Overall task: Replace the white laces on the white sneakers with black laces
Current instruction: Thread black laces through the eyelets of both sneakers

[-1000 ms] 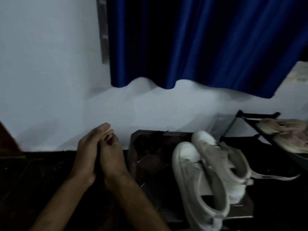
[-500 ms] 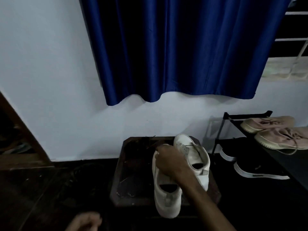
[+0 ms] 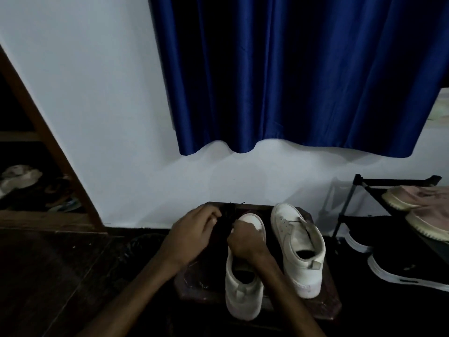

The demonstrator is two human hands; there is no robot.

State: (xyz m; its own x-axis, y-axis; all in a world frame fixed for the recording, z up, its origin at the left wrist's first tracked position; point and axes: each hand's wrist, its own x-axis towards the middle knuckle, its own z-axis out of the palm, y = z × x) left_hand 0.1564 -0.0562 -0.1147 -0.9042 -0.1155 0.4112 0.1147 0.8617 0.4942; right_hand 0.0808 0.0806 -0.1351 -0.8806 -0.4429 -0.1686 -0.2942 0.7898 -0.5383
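Near sneaker point(image 3: 244, 288), heel toward you on the counter point(image 3: 323, 305): right hand point(image 3: 245, 242) on its toe end, left hand point(image 3: 194, 229) just beside.
Shoe looks light with a stiff sole, so pin it by the upper. Both hands are curled, but it's too dark to tell what they pinch. Black laces point(image 3: 229, 211) just beyond: limp, thin, take one by its tip.

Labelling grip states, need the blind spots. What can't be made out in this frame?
Head view only:
- Black laces: dark against the dark stool, their run is lost.
- Left hand and right hand: fingers curled, dim and blurred; what each grip holds is unclear.
- Near sneaker: eyelets hidden under the right hand.
- Pink shoes: cut off by the right edge.
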